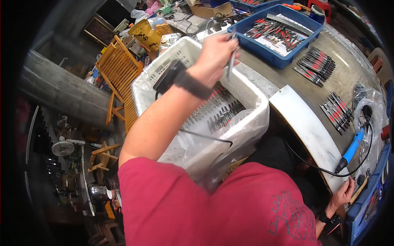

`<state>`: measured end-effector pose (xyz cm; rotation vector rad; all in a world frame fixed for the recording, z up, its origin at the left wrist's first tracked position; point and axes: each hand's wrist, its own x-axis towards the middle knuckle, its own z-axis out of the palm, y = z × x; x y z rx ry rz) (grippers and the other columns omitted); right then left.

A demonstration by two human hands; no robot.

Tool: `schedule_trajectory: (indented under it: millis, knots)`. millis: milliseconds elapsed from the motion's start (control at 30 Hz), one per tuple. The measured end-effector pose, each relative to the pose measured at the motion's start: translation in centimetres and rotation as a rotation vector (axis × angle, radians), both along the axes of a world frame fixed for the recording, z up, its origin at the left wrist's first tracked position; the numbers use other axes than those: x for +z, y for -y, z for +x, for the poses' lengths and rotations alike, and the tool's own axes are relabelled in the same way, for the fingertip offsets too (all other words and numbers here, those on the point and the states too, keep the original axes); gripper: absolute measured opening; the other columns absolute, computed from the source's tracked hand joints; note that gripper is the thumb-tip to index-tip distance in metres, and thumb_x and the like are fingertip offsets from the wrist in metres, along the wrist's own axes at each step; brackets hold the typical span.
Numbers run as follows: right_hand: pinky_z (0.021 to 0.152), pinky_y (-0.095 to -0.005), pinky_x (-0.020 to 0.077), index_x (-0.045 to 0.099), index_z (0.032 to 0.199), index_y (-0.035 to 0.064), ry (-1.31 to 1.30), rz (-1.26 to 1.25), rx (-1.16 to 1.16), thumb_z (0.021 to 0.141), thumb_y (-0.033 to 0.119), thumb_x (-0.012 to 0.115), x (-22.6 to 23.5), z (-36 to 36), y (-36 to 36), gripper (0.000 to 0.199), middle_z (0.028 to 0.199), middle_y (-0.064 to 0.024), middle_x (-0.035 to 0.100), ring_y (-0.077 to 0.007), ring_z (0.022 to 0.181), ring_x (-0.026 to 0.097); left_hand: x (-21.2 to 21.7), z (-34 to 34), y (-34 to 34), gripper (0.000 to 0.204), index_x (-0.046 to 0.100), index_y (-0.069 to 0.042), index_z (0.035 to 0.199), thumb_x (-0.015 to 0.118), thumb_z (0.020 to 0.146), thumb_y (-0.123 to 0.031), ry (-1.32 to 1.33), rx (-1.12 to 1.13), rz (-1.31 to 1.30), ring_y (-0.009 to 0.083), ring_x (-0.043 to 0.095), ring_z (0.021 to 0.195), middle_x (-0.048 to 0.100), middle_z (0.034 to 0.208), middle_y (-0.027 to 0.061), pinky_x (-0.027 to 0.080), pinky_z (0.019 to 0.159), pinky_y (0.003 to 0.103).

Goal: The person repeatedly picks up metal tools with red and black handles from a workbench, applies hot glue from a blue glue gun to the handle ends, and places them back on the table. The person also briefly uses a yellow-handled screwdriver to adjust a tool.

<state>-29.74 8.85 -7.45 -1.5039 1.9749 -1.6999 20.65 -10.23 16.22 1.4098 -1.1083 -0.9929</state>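
Note:
My left hand [215, 52] is raised over the far side of a white plastic basket [246, 132], its fingers closed on a slim silver pen-like tool [232, 59] with a touch of red; motion blur hides whether it is one or several. Below, in the plastic-lined basket, lie rows of similar red, black and silver pen-like tools [223, 117]. At the lower right, my right hand [344, 194] rests by the near end of a curved white board [308, 123]. Its fingers are curled together, and whether something is between them is hard to see.
Grouped pen-like tools [316, 65] lie on the grey table, with more in a blue tray [266, 51] behind. A blue corded hand tool [353, 149] stands near my right hand, its black cable looping over the board. A wooden folding chair [117, 69] is left of the basket.

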Motion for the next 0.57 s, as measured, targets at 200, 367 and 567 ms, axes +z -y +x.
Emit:
schedule_trajectory:
  millis: [200,367,567]
  knots:
    - [0.084,-0.0238,0.0407,0.056,0.110,-0.0064,0.017,0.096,-0.030,0.091,0.006,0.049,-0.1,-0.8,-0.6,0.023,0.106,-0.0096,0.059,-0.0138,0.095,0.053,-8.7,7.8,-2.5,0.008,0.055,-0.007,0.077,0.057,0.083,-0.010,0.107,0.230,0.357,0.0127,0.050,0.048,0.054,0.063,0.0033,0.045,0.043,0.027]
    - [0.082,-0.0223,0.0413,0.055,0.111,-0.0065,-0.029,0.099,-0.047,0.091,0.007,0.050,0.5,-0.8,-0.6,0.024,0.105,-0.0087,0.059,-0.0128,0.093,0.053,-14.8,10.7,-5.7,0.012,0.053,-0.009,0.075,0.058,0.085,-0.014,0.128,0.336,0.668,0.0112,0.047,0.052,0.050,0.062,-0.0009,0.043,0.047,0.030]
    - [0.082,-0.0222,0.0427,0.055,0.112,-0.0053,0.132,0.096,-0.111,0.091,0.007,0.050,1.0,-0.6,-0.5,0.024,0.105,-0.0084,0.060,-0.0131,0.092,0.054,-19.6,12.0,-9.0,0.012,0.054,-0.009,0.081,0.061,0.084,-0.018,0.138,0.375,0.868,0.0153,0.050,0.059,0.053,0.068,-0.0005,0.045,0.056,0.040]
